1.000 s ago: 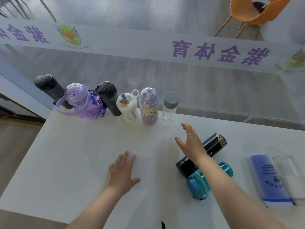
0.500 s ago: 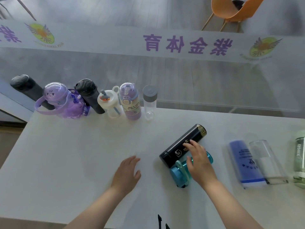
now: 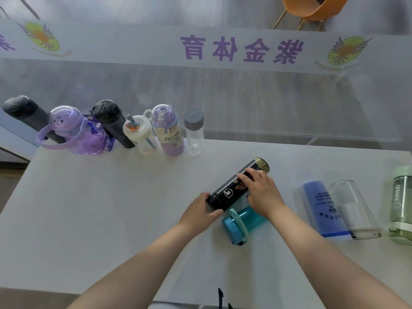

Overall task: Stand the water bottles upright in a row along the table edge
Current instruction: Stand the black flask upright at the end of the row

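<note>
The black bottle lies on its side on the worktop, held at both ends: the left hand curls round its near end, and the right hand grips its middle with fingers wrapped over the top, short of the gold-patterned far end. Just beneath the right hand lies a teal bottle, also on its side and touching the black one. Beyond the right hand, further right, lie a blue bottle, a clear bottle and a green bottle, side by side. Ahead and left of the left hand, six bottles stand upright along the far edge, ending with a clear grey-capped bottle.
</note>
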Demonstrator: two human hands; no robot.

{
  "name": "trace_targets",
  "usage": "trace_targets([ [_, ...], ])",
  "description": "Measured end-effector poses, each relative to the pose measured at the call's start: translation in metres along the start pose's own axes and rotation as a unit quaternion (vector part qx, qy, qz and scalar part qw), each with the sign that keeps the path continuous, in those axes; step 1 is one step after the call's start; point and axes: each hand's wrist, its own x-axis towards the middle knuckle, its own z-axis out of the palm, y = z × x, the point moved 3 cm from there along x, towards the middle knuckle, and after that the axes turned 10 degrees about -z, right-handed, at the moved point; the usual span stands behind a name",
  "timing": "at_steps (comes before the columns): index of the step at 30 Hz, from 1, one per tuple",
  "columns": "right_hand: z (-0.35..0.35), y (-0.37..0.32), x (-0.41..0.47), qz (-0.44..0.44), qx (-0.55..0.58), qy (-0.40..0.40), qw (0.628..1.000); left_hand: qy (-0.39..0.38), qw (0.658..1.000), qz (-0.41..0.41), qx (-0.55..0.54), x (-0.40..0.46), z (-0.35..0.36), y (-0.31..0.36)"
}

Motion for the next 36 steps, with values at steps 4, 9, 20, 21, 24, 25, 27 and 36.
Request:
trace_targets([
  [4,0.0,0.001,0.009,-0.008,-0.042,-0.004,0.999,0.016,1.0,-0.006,-0.003,0.0,-0.001,-0.002],
  [9,0.002,-0.01,0.008,0.008,-0.01,0.034,0.999,0.057,0.997,0.015,-0.049,-0.008,-0.011,0.004],
  [20,-0.011,-0.031,0.002,0.061,0.136,0.124,0.981,0.141,0.975,0.138,-0.102,-0.04,-0.061,0.045],
  [21,-0.01,-0.032,0.001,0.069,0.156,0.129,0.977,0.145,0.973,0.154,-0.095,-0.043,-0.063,0.051],
  [24,-0.012,-0.034,-0.001,0.095,0.237,0.144,0.956,0.163,0.963,0.204,-0.071,-0.05,-0.069,0.07],
  [25,-0.012,-0.035,-0.001,0.101,0.264,0.144,0.948,0.172,0.958,0.221,-0.064,-0.052,-0.071,0.076],
  [27,-0.013,-0.037,-0.002,0.102,0.316,0.139,0.933,0.18,0.949,0.253,-0.053,-0.054,-0.073,0.087],
  [36,-0.011,-0.028,-0.007,0.13,0.435,0.17,0.875,0.093,0.956,0.271,-0.071,-0.037,-0.065,0.108],
])
